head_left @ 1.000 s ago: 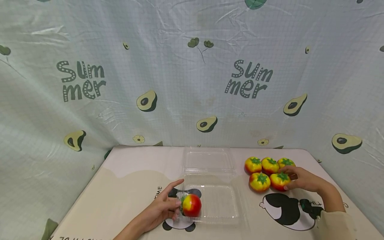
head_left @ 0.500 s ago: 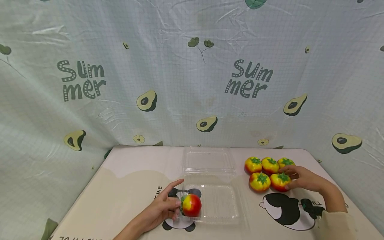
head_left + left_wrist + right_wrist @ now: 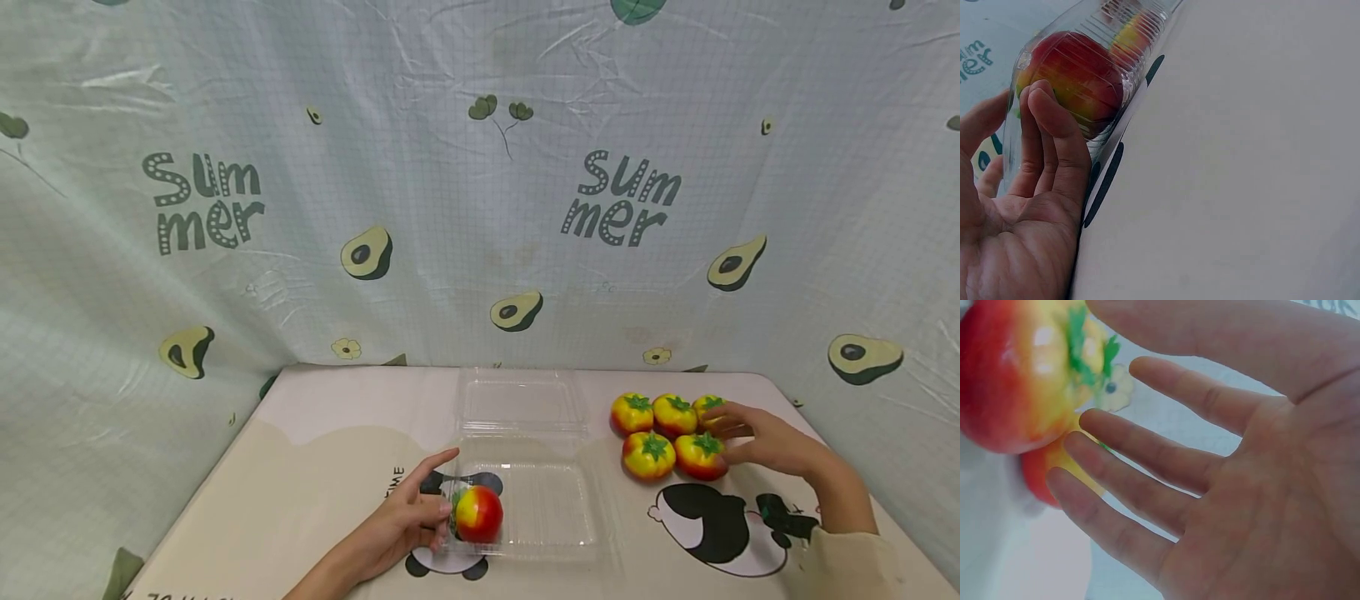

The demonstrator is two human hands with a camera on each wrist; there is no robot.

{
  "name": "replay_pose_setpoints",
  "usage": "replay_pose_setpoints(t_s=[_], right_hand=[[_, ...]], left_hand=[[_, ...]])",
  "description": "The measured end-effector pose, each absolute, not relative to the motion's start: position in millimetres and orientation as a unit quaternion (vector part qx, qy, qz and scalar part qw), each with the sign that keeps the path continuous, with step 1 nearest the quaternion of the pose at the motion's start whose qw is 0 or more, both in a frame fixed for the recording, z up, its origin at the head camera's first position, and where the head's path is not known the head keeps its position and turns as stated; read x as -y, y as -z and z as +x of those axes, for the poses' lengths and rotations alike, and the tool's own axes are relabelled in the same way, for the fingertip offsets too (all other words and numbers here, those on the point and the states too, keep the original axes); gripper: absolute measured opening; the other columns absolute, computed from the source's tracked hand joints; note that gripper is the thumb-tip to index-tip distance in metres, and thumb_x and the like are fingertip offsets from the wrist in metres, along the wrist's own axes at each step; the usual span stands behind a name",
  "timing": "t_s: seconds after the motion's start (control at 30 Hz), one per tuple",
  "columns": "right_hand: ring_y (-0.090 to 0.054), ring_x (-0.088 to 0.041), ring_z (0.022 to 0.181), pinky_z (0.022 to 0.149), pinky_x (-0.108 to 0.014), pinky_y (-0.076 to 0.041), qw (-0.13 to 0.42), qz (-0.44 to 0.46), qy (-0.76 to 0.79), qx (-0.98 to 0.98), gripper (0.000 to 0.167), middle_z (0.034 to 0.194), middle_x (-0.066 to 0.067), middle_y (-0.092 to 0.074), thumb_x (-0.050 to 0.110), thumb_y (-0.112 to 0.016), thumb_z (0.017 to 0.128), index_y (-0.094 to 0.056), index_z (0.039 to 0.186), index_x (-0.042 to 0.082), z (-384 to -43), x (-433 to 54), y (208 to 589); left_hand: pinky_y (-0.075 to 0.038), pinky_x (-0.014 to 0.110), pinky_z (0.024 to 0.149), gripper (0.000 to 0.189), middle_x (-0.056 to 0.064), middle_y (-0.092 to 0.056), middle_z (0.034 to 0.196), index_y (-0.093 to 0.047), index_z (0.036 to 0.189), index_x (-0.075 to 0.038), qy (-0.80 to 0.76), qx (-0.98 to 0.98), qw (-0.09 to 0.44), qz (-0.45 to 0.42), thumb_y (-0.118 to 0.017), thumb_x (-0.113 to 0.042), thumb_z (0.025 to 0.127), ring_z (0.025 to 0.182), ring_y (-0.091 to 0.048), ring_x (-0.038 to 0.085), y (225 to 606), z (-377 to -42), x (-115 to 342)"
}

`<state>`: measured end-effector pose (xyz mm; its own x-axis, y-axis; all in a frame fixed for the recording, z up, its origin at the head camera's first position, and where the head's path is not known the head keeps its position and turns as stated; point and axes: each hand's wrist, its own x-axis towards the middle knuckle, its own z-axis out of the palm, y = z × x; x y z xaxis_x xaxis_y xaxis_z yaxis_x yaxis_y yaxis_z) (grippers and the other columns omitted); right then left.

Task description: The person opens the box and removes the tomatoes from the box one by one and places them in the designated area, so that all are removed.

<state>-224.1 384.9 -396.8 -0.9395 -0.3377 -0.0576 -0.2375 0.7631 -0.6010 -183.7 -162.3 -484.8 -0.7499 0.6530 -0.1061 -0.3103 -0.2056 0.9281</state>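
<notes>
A clear plastic clamshell container lies with its lid folded back. One red-yellow toy tomato rests on its side in the left part of the base. My left hand holds the container's left edge beside it, one finger stretched out; the left wrist view shows fingertips on the outer wall. At the right, several toy tomatoes with green leafy tops stand in two rows. My right hand is at the front right tomato, fingers spread and holding nothing in the right wrist view.
The other toy tomatoes sit close together left of and behind the right hand. A printed sheet hangs behind the table. Panda and other dark drawings mark the tabletop.
My right hand has loosened from the front right tomato and shifted slightly right and up. The tomato stays in place. The left hand and container have not moved.
</notes>
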Motion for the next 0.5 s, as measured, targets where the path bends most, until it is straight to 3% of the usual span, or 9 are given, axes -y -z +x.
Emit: replay_pose_setpoints(t_s=[0.5], right_hand=[[-0.06,-0.05,0.121,0.091,-0.06,-0.058,0.026,-0.164,0.295,-0.941,0.057,0.136,-0.031,-0.061,0.021,-0.076,0.092,-0.052,0.14,0.0,-214.4,-355.7,371.3]], left_hand=[[-0.055,0.021,0.07,0.082,-0.004,-0.062,0.076,-0.005,0.166,-0.026,-0.759,-0.546,0.316,0.164,-0.056,-0.01,0.104,0.069,-0.06,0.011,485.6,-184.6,162.7]])
